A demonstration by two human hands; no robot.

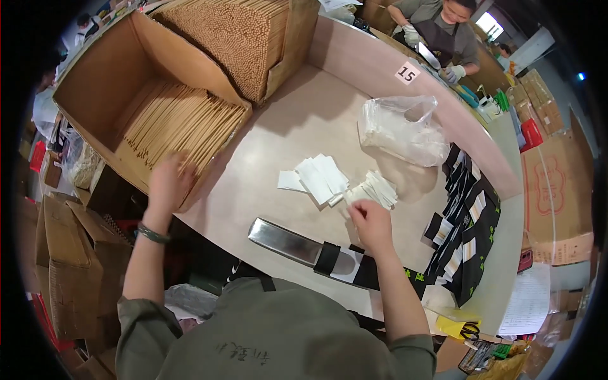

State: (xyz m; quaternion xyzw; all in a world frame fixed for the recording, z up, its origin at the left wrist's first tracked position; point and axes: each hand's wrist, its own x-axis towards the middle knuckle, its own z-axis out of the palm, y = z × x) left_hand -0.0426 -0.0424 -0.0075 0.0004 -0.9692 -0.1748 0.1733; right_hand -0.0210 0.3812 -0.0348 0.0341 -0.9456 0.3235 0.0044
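Observation:
My left hand (170,182) reaches over the near edge of an open cardboard box (120,82). Its fingers, smeared by motion, are at the ends of many thin wooden sticks (190,123) in the box. Over the table, my right hand (373,225) has thumb and forefinger pinched together at the near edge of a pile of small white slips (373,190); whether a slip is between them is hidden. Larger white paper pieces (322,176) lie just left of that pile. Between my body and the papers rests a long shiny metal strip (285,240) with a black band (327,258) around it.
Another box packed with upright sticks (221,44) stands at the back left. A clear plastic bag (405,130) with white contents sits near the raised partition (367,54). Black printed packages (465,234) overlap along the right side. Beyond the partition, a gloved co-worker (437,38) holds a blade-like tool.

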